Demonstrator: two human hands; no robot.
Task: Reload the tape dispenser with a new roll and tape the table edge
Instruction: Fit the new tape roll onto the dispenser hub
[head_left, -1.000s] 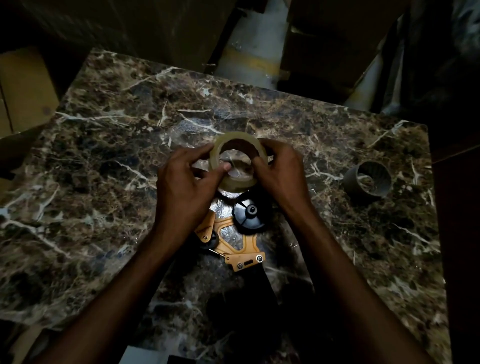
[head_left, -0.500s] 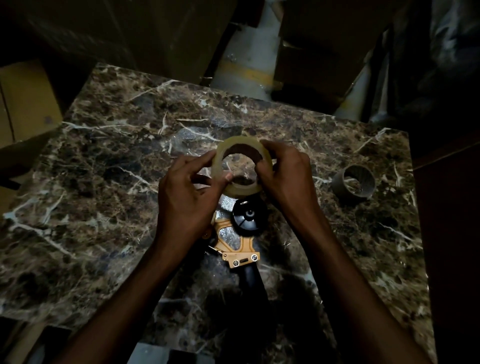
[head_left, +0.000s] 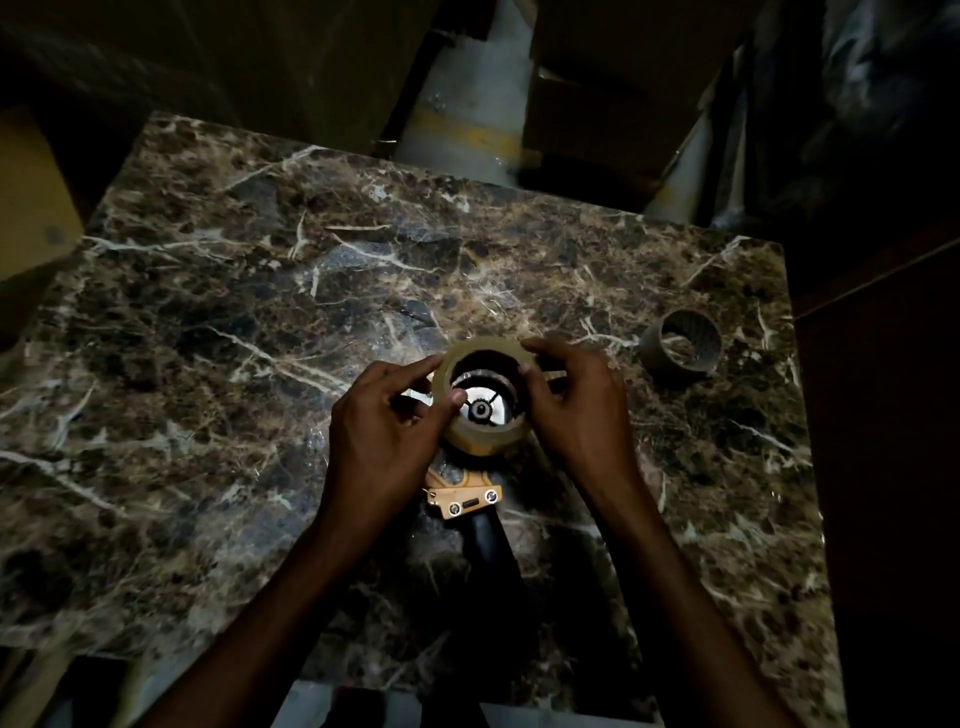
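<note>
Both hands, left (head_left: 384, 415) and right (head_left: 576, 410), pinch the roll (head_left: 485, 441), hole facing up, over the dispenser (head_left: 467, 499) mid-table (head_left: 208, 364); its black handle points toward the near edge. An empty core (head_left: 680, 345) lies near the right edge.
</note>
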